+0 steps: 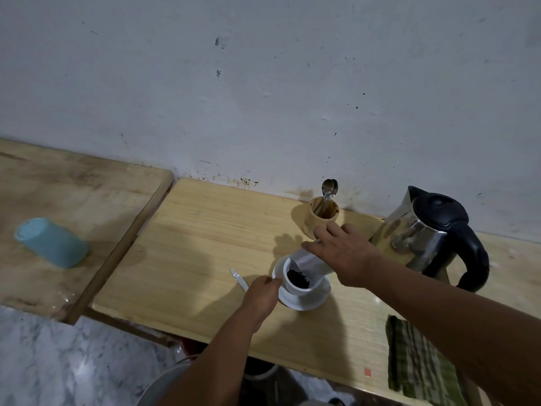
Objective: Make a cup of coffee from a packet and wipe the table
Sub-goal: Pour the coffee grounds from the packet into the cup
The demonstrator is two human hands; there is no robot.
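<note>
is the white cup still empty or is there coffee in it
Not empty: dark coffee grounds lie in the bottom of the white cup, with the tilted packet at its rim. No liquid shows.

the right hand (344,254) tips a white packet (310,260) mouth-down over a white cup (295,281), dark coffee grounds (298,279) heaped inside. the cup stands on a white saucer (307,301). the left hand (260,295) pinches the cup's rim, with a torn white strip (238,279) just beyond its knuckles. behind the right hand stands a wooden holder (320,219) with spoons (329,187); to its right, a steel kettle (433,232). under the right forearm lies a green checked cloth (415,361). far left of the left hand, a blue cup (51,243) lies on its side.
</note>
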